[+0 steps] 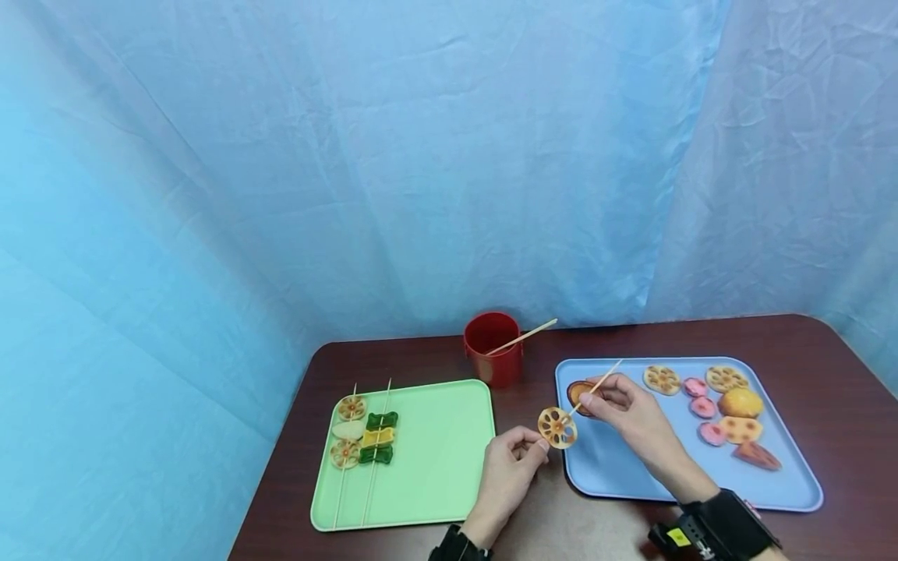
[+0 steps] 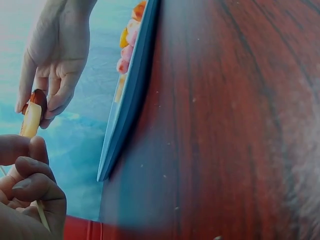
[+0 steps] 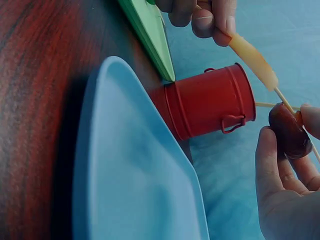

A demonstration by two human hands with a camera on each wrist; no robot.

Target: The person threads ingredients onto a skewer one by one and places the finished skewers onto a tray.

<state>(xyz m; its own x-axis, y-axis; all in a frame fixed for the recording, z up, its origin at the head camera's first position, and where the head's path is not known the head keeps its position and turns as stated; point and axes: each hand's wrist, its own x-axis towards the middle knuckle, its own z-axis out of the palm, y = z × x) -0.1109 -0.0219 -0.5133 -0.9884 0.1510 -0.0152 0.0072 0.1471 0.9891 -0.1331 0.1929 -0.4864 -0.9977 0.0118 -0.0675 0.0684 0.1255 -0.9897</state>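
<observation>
Hands meet over the gap between the two trays. Left hand [image 1: 507, 467] pinches the lotus slice [image 1: 557, 428] at its near-left rim with thumb and forefinger curled, other fingers tucked in. Slice stands on edge, flat face toward the head camera, just beyond and to the right of the left fingertips.

Right hand [image 1: 627, 411] sits just right of the slice, thumb and forefinger closed on the skewer [image 1: 596, 385]. A brown piece [image 1: 579, 393] sits on the stick right at the right fingers; the right wrist view shows it against the fingertips. Skewer long axis runs from the slice up and away to the right, free end past the right hand over the blue tray [image 1: 610, 467]. Its near tip is at or through the slice; cannot tell how deep. Key relation: slice lies down-left along the stick from the right hand, brown piece just behind it, so travel along that axis is what counts. Both hands equally close; left hand owns the slice, right owns the stick.

Farther from the hands: more food pieces [image 1: 722, 405] on the blue tray beyond the right hand, two finished skewers [image 1: 365, 440] on the green tray [image 1: 435, 467] left of the left hand, red cup [image 1: 493, 348] with one stick beyond both.
</observation>
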